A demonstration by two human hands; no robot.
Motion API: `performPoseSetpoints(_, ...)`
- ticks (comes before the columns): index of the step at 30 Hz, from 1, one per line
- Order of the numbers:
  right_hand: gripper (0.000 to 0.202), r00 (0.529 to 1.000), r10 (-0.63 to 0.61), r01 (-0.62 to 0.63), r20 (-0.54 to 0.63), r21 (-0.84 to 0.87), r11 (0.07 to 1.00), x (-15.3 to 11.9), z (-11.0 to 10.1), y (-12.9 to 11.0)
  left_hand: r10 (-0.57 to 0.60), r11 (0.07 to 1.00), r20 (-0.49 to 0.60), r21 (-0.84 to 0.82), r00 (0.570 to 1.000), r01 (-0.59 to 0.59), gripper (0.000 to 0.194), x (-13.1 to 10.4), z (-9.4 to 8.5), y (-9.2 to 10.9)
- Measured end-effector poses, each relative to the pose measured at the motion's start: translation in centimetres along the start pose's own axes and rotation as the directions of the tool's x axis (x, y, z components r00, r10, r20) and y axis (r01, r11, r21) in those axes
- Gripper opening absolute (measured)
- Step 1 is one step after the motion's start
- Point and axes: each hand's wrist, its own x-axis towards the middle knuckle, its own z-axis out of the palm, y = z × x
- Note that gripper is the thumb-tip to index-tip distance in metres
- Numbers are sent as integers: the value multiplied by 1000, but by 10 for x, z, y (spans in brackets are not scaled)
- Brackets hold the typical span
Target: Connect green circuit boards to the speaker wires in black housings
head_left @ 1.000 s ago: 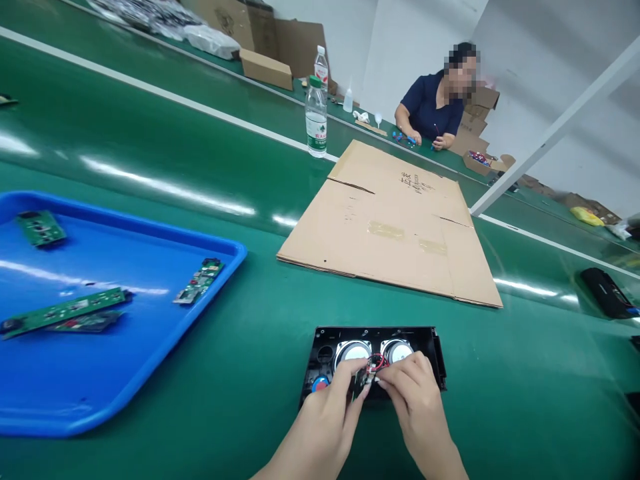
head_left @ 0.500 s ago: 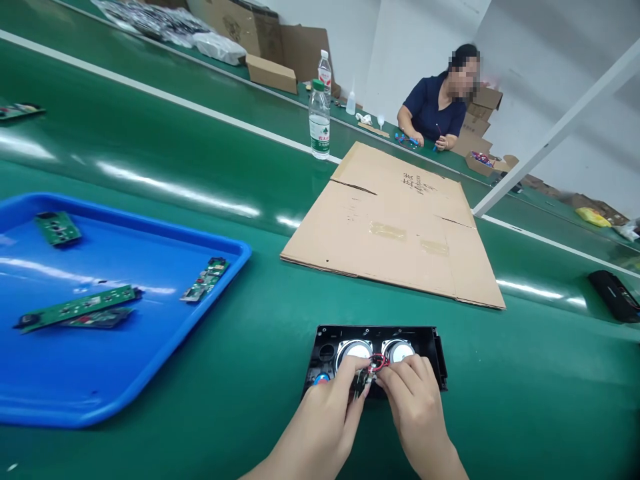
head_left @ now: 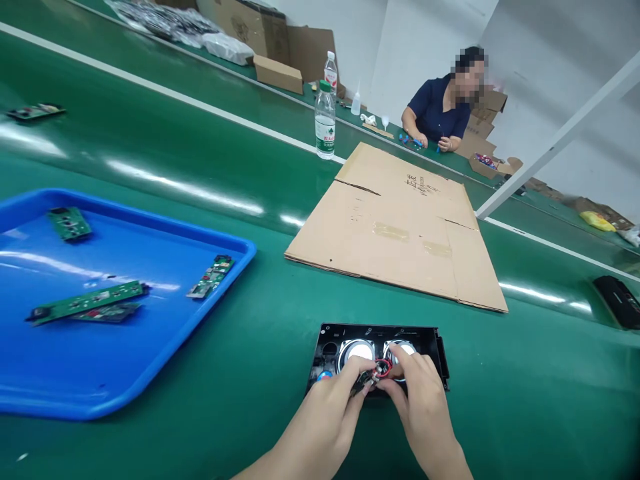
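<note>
A black speaker housing (head_left: 327, 340) with two round speakers (head_left: 358, 352) lies on the green table, below the middle of the view. My left hand (head_left: 335, 403) pinches a small circuit board (head_left: 361, 383) over its front part. Red and black wires (head_left: 383, 367) run beside the board, between my hands. My right hand (head_left: 417, 393) is bent over the right speaker, its index finger raised and its thumb near the wires. Whether it grips a wire is hidden. A blue part (head_left: 325, 376) shows in the housing left of my left hand.
On the left is a blue tray (head_left: 165, 360) with several green circuit boards (head_left: 210, 277). Flattened cardboard (head_left: 400, 220) lies beyond the housing, with a water bottle (head_left: 325, 127) behind it. Across the bench sits a person (head_left: 440, 110). A black case (head_left: 617, 301) is at the far right.
My right hand's fingers have lifted and spread away from the wires, over the right speaker. My left hand keeps its pinch on the board. The whole view has shifted slightly.
</note>
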Motion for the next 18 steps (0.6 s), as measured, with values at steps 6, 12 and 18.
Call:
performPoseSetpoints(6, 16, 997, -70, 70, 13, 27, 997, 5, 4, 1, 5, 999, -1, -45, 1000, -5, 19, 2, -2, -2)
performPoseSetpoints(12, 14, 999, -28, 27, 30, 47, 999, -1, 5, 8, -13, 997, 0, -74, 1000, 13, 20, 2, -2, 0)
performPoseSetpoints(18, 99, 928, 29, 29, 372, -149, 988, 17, -21, 34, -158, 966, -15, -210, 987, 152, 18, 4, -3, -2)
